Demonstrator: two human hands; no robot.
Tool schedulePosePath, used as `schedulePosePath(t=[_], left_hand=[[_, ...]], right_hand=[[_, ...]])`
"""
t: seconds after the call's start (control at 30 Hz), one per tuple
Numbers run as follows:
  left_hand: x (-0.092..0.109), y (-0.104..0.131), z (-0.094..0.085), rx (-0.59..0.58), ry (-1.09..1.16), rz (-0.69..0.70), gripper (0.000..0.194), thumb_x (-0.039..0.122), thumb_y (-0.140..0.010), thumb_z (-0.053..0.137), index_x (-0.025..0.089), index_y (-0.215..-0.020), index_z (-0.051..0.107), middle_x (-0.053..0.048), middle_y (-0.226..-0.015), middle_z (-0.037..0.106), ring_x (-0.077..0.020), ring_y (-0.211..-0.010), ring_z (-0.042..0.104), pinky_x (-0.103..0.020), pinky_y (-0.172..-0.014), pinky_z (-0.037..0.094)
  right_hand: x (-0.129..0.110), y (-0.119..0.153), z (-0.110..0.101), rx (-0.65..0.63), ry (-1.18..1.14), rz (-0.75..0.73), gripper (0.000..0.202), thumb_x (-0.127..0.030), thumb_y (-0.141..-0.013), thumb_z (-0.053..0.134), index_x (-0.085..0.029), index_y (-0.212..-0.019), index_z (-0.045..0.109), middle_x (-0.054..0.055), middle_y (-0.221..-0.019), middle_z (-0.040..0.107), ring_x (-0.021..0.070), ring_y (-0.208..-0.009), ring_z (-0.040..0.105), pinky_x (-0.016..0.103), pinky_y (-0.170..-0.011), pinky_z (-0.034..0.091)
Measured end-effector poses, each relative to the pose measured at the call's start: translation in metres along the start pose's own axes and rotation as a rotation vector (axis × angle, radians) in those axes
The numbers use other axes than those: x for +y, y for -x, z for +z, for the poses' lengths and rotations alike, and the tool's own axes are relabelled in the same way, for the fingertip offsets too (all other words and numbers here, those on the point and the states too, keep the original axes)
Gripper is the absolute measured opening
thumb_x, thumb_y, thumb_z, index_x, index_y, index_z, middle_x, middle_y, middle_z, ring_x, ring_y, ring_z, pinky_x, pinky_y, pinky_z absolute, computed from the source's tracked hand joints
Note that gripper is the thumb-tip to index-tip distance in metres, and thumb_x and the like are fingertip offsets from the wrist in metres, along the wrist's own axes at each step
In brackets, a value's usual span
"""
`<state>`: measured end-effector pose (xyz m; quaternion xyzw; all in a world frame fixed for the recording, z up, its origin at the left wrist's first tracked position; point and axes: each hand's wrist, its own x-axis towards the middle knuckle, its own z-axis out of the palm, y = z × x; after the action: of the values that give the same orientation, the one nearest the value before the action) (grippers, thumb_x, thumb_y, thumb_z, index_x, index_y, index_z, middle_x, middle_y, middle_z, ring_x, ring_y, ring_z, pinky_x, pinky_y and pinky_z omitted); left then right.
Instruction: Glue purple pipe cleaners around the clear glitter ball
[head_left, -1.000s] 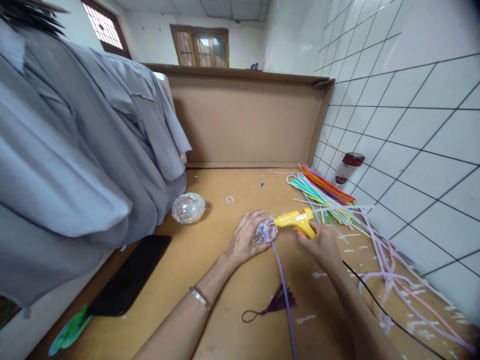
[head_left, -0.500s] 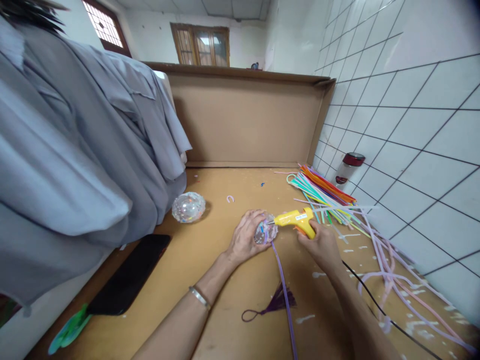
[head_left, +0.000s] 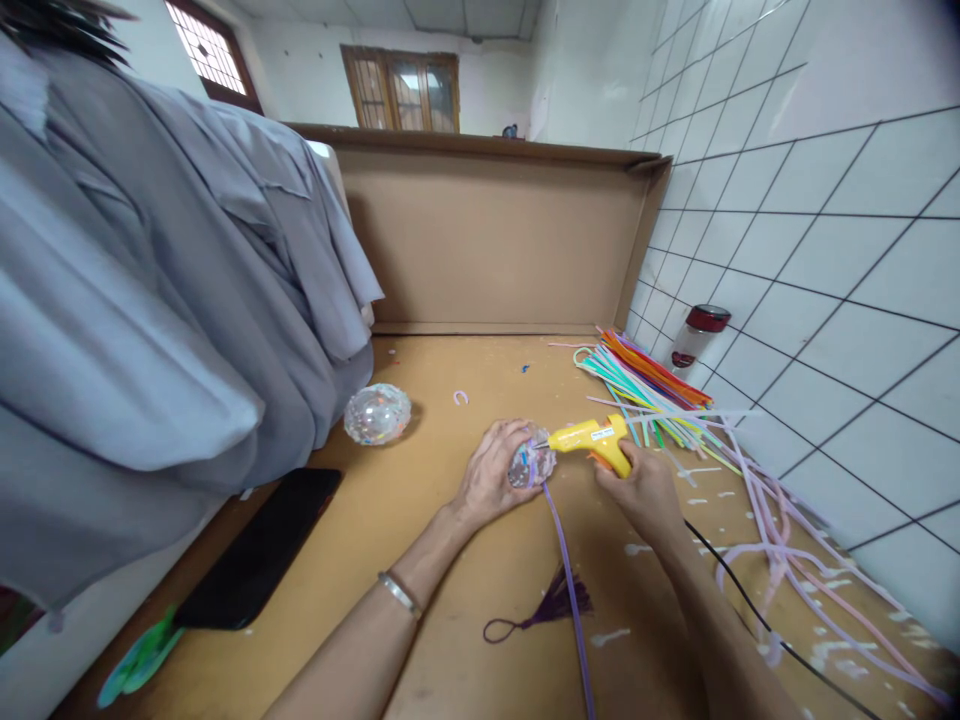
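Observation:
My left hand [head_left: 495, 468] is closed around a clear, faceted bowl-like piece [head_left: 525, 472], its fingers over the top and side. A lilac strip [head_left: 566, 560] runs from this piece down toward the front of the table. My right hand [head_left: 645, 492] grips a yellow hot glue gun [head_left: 589, 437] by its handle. The gun's metal nozzle meets or nearly meets the clear piece; exact contact I cannot tell. A dark purple tassel [head_left: 555, 602] with a loop lies below, partly under the strip. Another clear faceted bowl [head_left: 377, 414] sits to the left.
Colourful strips [head_left: 652, 390] are heaped at the right beside a red-lidded jar [head_left: 697, 338]. Loose lilac and pink strips and a black cord [head_left: 739, 585] cross the right side. A black phone [head_left: 259, 550] lies left, near grey cloth [head_left: 225, 300]. A cardboard panel [head_left: 495, 235] stands behind.

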<state>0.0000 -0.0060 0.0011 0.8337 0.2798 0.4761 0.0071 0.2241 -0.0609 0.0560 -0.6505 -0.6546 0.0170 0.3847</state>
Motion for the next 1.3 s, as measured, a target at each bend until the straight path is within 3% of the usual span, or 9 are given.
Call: schedulePosePath(t=[0.3,1.0,1.17,1.3], left_hand=[[0.001,-0.001,-0.001,-0.009,0.006,-0.01,0.076,0.035,-0.071,0.079,0.02,-0.134,0.04,-0.016,-0.131,0.057,-0.0301,-0.126,0.054,-0.052,-0.107,0.045],[0.001,-0.001,0.0,-0.002,0.008,-0.011,0.075,0.036,-0.072,0.078,0.021,-0.135,0.039,-0.016,-0.132,0.056,-0.03,-0.126,0.054,-0.051,-0.107,0.044],[0.0,0.0,-0.001,-0.001,0.012,-0.024,0.074,0.039,-0.073,0.078,0.022,-0.135,0.04,-0.015,-0.132,0.056,-0.03,-0.126,0.053,-0.05,-0.106,0.045],[0.0,0.0,0.0,0.022,0.006,-0.043,0.073,0.04,-0.073,0.077,0.021,-0.133,0.042,-0.016,-0.131,0.056,-0.0306,-0.123,0.055,-0.049,-0.103,0.048]], right_hand=[[-0.001,0.0,0.0,0.047,0.015,-0.026,0.025,-0.044,-0.075,0.05,-0.025,-0.062,0.041,-0.002,-0.053,0.044,0.0149,-0.051,0.039,0.026,-0.05,0.027],[-0.004,-0.001,0.0,-0.003,-0.049,0.063,0.024,-0.045,-0.068,0.05,-0.024,-0.059,0.043,-0.004,-0.049,0.043,0.0128,-0.049,0.038,0.025,-0.05,0.027],[0.008,-0.008,0.0,0.078,-0.028,0.217,0.029,-0.051,-0.069,0.052,-0.023,-0.062,0.047,-0.003,-0.051,0.047,0.0138,-0.05,0.041,0.026,-0.05,0.029],[0.031,-0.013,0.007,0.097,0.079,0.28,0.043,-0.06,-0.08,0.048,-0.019,-0.079,0.059,0.005,-0.065,0.06,0.0199,-0.059,0.052,0.03,-0.057,0.037]])
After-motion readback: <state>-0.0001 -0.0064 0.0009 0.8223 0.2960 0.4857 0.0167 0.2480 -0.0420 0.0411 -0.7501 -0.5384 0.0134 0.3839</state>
